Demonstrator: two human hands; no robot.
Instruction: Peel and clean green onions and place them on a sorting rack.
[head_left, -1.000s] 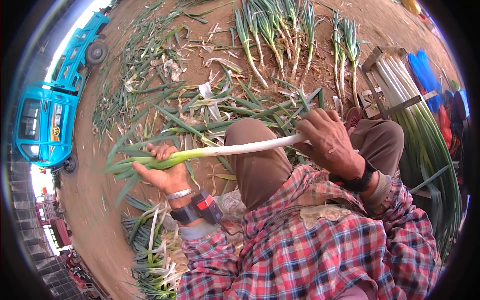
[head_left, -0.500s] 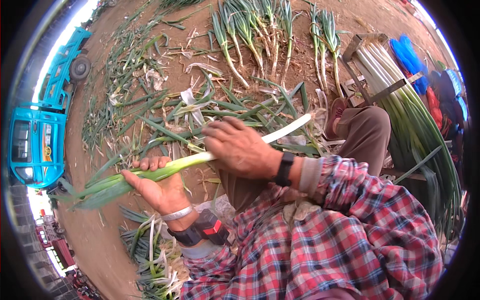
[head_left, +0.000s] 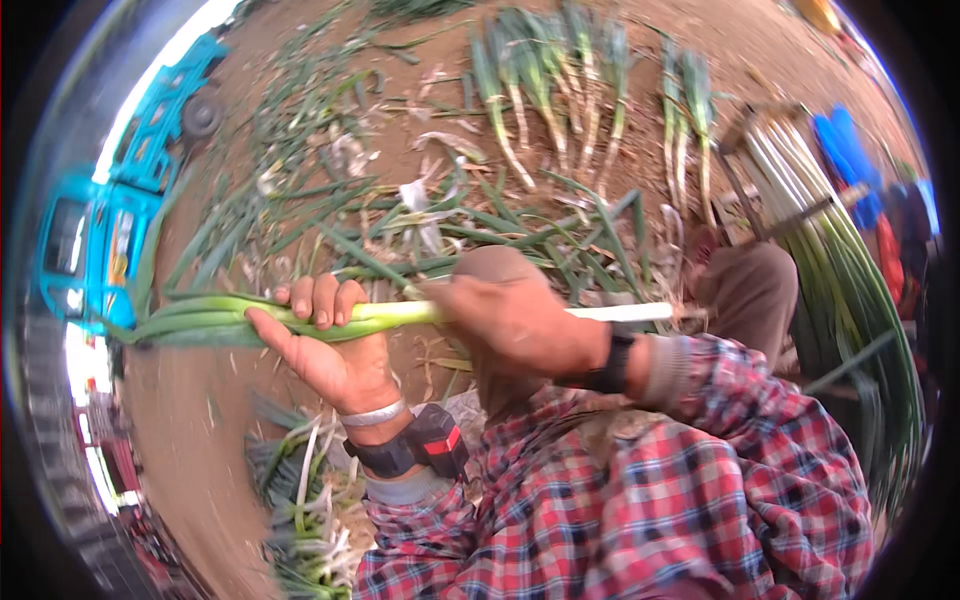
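Observation:
A long green onion (head_left: pixel 395 313) lies level across both my hands, with its leaves to the left and its white stalk and roots to the right. My left hand (head_left: pixel 335 345) is closed round the green part, the fingers curled over it. Blurred by motion, my right hand (head_left: pixel 520 320) wraps over the pale stalk, whose white end sticks out beyond it. Below my left wrist is a pile of green onions (head_left: pixel 310 500) on the ground.
Several green onions (head_left: pixel 550 90) lie in rows ahead on the soil, among scattered leaves (head_left: pixel 430 215). To my right, a metal frame (head_left: pixel 790 215) holds a large bundle of green onions (head_left: pixel 850 280). A blue truck (head_left: pixel 90 240) stands at far left.
The green onion has turned from slanting to nearly level, its white end moving down and right. My right hand has moved right and down, and my left hand has risen slightly.

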